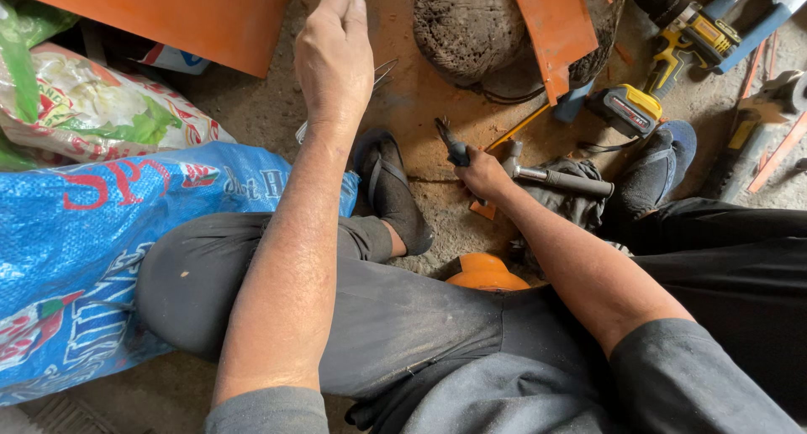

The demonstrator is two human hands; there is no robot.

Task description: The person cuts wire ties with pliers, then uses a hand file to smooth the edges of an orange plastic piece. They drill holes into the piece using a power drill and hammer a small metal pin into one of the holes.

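My left hand (334, 54) reaches forward over the dusty floor, its fingers pinched on a thin loop of metal wire (382, 71) that sticks out to its right. My right hand (482, 175) rests low near my knee and grips the handles of dark pliers (450, 141), jaws pointing up and left. A hammer (551, 178) lies just right of that hand on a grey cloth. I sit on the floor with my legs in dark trousers and my left foot in a black shoe (392, 188).
Orange sheet-metal pieces lie at top left (181, 13) and top centre (555, 26), beside a rough stone (466, 26). A yellow cordless drill (689, 39) and battery (626, 108) sit at the right. Printed sacks (76, 249) crowd the left. An orange rounded object (485, 272) is between my legs.
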